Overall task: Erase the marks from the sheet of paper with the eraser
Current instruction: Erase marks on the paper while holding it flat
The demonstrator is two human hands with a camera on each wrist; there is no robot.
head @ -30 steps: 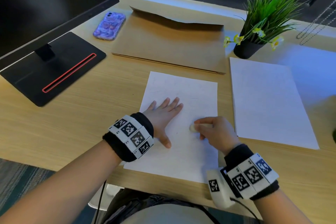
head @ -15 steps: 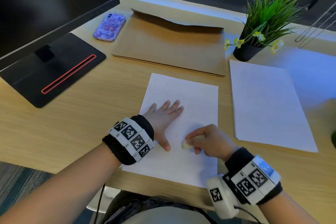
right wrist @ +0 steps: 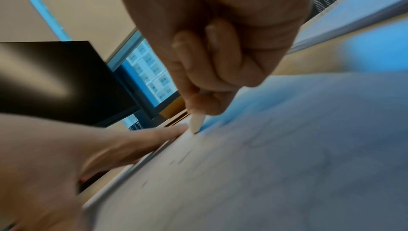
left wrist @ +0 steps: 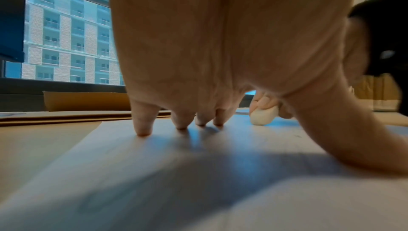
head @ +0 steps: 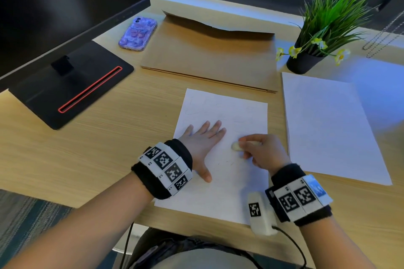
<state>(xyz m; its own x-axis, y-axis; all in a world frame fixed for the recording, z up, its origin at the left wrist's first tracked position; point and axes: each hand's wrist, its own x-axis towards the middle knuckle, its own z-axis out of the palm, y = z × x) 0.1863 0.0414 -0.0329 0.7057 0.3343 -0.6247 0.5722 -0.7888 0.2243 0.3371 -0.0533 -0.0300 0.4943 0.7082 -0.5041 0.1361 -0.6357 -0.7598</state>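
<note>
A white sheet of paper [head: 223, 194] lies on the wooden desk in front of me, with faint pencil marks [head: 227, 162] near its middle and fainter ones near its top. My left hand [head: 202, 140] lies flat on the sheet with fingers spread, its fingertips [left wrist: 143, 130] pressing the paper [left wrist: 154, 173]. My right hand [head: 260, 152] pinches a small white eraser [head: 236, 146], whose tip touches the sheet just right of the left hand. The eraser [left wrist: 262, 116] shows past the left thumb, and the eraser [right wrist: 196, 123] pokes out below the curled right fingers onto the paper [right wrist: 264, 165].
A second white sheet [head: 328, 124] lies to the right. Behind the paper sits a brown envelope [head: 209, 54], with a purple phone [head: 137, 34] to its left and a potted plant [head: 319, 35] at the right. A monitor stand [head: 72, 85] occupies the left.
The right hand with the eraser slid toward me half a second ago and has now moved back up and right on the sheet. The left hand has stayed in place.
</note>
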